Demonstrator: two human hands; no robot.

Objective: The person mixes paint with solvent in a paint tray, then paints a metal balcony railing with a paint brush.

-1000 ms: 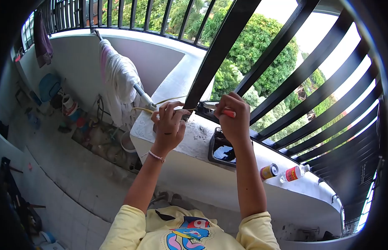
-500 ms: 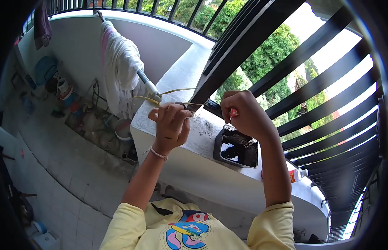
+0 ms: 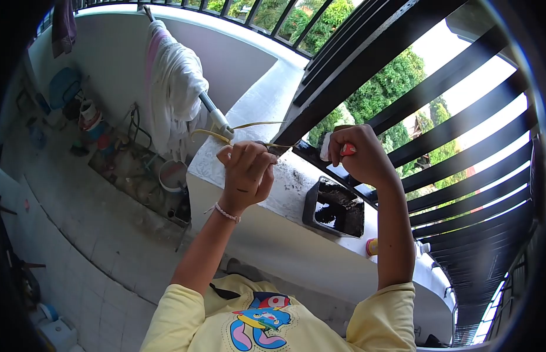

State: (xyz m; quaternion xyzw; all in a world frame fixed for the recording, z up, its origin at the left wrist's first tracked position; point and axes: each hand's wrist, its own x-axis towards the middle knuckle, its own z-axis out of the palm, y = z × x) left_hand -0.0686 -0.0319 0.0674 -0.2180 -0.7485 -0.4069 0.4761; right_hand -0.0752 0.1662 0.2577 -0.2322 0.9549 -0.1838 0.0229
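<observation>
My left hand (image 3: 244, 176) is closed above the white ledge (image 3: 211, 170), fingers curled round thin yellowish leaf-like strips (image 3: 213, 135) that stick out on both sides. A dark lump shows at its fingertips by the foot of the black railing. Held in a fist, my right hand (image 3: 364, 155) grips a tool with a red end (image 3: 347, 150); a pale part (image 3: 325, 146) shows beside the fingers, and I cannot tell its kind. Below it on the ledge sits a dark rectangular tub (image 3: 311, 218) with black, wet-looking contents. Dark crumbs (image 3: 293, 179) are scattered between the hands.
Black railing bars (image 3: 431, 114) run along the ledge's outer side. White cloth (image 3: 176, 88) hangs on a pole (image 3: 217, 116) left of my hands. A bottle (image 3: 372, 246) lies partly behind my right forearm. Buckets and clutter (image 3: 173, 175) stand on the floor below.
My right hand has shifted right and away from above the tub, uncovering more of the tub and the pale part of the tool. My left hand keeps its hold.
</observation>
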